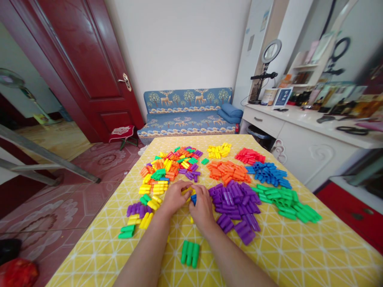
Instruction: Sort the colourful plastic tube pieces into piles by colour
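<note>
- At the middle of the table, the left hand [174, 198] and right hand [202, 205] meet, fingers curled together around small plastic pieces: a yellow block [188, 191] and a blue block [194, 199] show between them.
- Which hand grips which piece cannot be told; both are closed on the pair.
- At 6 o'clock from the hands lie three green blocks [189, 253] side by side, smooth and tube-shaped.
- At 3 o'clock sits the purple pile [235, 205], with the green pile [284, 201] beyond it.
- At 1 o'clock lie the orange pile [229, 171], blue pile [270, 174], red pile [249, 156] and yellow pile [219, 150].
- At 11 o'clock spreads a mixed heap [170, 167] of every colour, unsorted.
- All rest on a yellow tablecloth [287, 255] printed with white triangular lines.
- At 12 o'clock stands a blue deer-patterned sofa [187, 109]; a dark red door [86, 67] at 10 o'clock, a white dresser [302, 143] at 2 o'clock.
</note>
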`<action>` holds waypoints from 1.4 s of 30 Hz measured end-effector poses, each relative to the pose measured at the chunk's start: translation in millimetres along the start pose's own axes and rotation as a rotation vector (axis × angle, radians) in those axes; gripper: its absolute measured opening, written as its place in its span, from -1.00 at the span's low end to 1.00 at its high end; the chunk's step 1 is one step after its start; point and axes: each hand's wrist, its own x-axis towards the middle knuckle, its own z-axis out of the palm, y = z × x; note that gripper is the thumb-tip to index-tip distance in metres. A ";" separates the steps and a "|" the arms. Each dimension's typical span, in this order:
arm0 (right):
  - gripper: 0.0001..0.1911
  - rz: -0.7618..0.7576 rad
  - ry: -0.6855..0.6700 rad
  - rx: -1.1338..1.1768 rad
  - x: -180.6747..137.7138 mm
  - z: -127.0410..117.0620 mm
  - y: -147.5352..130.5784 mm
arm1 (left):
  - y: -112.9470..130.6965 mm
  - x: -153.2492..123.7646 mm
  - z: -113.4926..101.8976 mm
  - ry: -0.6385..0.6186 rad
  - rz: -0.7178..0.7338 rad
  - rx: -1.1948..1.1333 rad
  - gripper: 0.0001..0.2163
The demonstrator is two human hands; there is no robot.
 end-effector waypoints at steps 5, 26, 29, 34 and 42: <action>-0.57 0.031 0.073 0.183 1.2 -1.1 1.8 | 2.5 1.6 -0.2 0.029 -0.126 -0.139 -0.69; 0.03 -0.318 -0.553 -0.049 -27.8 -24.3 -37.9 | -11.2 6.9 -9.3 0.407 -0.402 -0.534 -0.57; -0.34 -0.405 -0.462 -0.050 -28.6 -23.0 -43.5 | -6.4 8.3 -17.4 0.379 -0.409 -0.635 -0.52; -0.74 -0.708 -0.557 -0.002 -33.0 -24.8 -52.1 | -1.6 8.2 -32.2 0.385 -0.431 -0.718 -0.43; -0.82 -0.370 -0.389 -0.201 -29.9 -16.6 -46.4 | -4.1 4.8 -34.5 0.381 -0.447 -0.700 -0.46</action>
